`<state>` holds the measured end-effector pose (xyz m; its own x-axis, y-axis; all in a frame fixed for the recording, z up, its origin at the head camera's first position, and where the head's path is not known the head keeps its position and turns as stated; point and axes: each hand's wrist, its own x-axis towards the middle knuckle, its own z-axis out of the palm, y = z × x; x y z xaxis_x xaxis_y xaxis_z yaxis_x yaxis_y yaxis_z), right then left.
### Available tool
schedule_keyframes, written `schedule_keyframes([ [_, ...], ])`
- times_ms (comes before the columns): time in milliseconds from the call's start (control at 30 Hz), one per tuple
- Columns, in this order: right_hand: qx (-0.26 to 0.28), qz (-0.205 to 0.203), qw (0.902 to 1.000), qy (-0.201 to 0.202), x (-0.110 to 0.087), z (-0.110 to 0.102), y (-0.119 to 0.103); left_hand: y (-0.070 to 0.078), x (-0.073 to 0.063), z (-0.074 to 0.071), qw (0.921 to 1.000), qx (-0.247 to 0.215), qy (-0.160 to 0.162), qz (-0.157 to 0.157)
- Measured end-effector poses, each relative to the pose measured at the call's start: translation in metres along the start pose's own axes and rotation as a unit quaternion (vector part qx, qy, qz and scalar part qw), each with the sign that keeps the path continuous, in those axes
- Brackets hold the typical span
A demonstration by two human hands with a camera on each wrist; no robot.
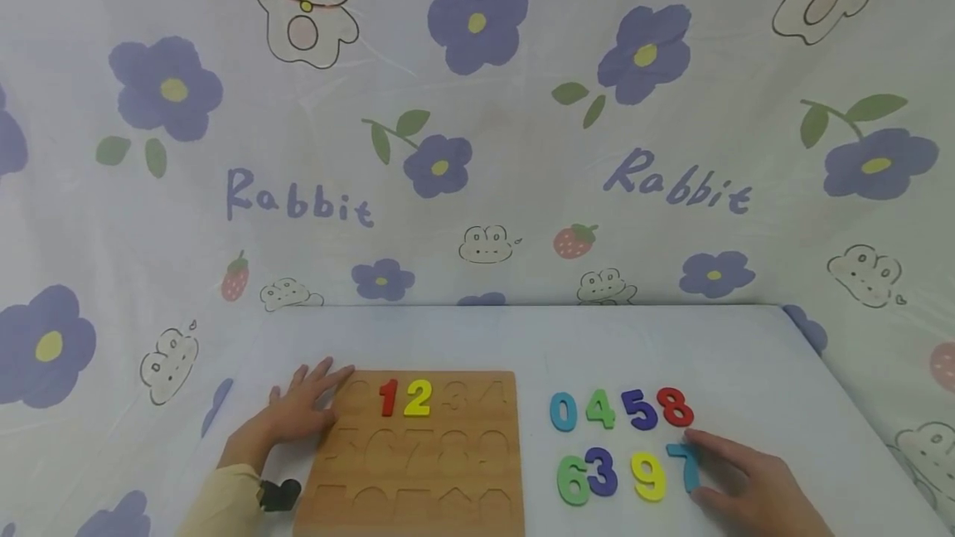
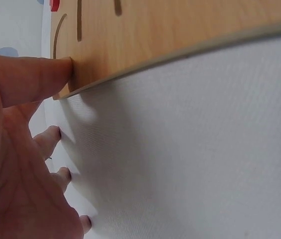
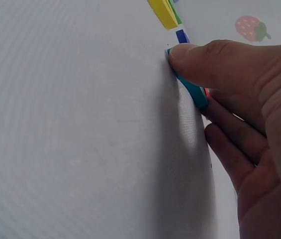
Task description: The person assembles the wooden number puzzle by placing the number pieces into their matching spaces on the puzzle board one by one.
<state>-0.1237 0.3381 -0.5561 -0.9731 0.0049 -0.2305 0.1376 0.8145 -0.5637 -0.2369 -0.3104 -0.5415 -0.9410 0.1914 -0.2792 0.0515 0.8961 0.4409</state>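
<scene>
A wooden number board (image 1: 418, 437) lies at the left of the white table, with a red 1 (image 1: 389, 398) and a yellow 2 (image 1: 419, 398) in its top row. My left hand (image 1: 302, 408) rests at its upper left corner, the thumb (image 2: 46, 74) on the wood and the other fingers spread. At the right, my right hand (image 1: 753, 483) pinches a blue number 7 (image 1: 688, 466) between thumb and index finger. That piece (image 3: 192, 92) is low over or on the table; which, I cannot tell.
Loose numbers lie between the board and my right hand: blue 0 (image 1: 563, 411), green 4 (image 1: 600, 409), purple 5 (image 1: 640, 410), red 8 (image 1: 675, 407), green 6 (image 1: 573, 481), purple 3 (image 1: 601, 471) touching it, yellow 9 (image 1: 648, 476). Behind hangs a flowered cloth (image 1: 522, 189).
</scene>
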Motion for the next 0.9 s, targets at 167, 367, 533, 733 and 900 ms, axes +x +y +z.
schedule_keyframes([
  [167, -0.012, -0.013, 0.9995, 0.025, -0.003, -0.001, 0.001, 0.0, 0.001, 0.0, 0.9999, 0.011, 0.005, 0.001],
  [367, -0.022, -0.057, 0.9947, 0.083, -0.01, -0.004, -0.013, -0.002, 0.001, -0.001, 0.9996, 0.025, 0.009, -0.011],
  [533, -0.012, -0.068, 0.9914, 0.111, -0.018, -0.008, -0.052, -0.003, 0.001, -0.001, 0.9998, 0.012, 0.005, -0.016],
  [733, 0.009, -0.095, 0.9869, 0.131, -0.019, -0.004, -0.093, -0.004, 0.003, 0.0, 0.9999, 0.001, 0.001, -0.014],
  [900, 0.036, -0.141, 0.98, 0.136, -0.014, 0.003, -0.123, -0.005, 0.003, 0.0, 0.9999, -0.002, -0.001, -0.014],
])
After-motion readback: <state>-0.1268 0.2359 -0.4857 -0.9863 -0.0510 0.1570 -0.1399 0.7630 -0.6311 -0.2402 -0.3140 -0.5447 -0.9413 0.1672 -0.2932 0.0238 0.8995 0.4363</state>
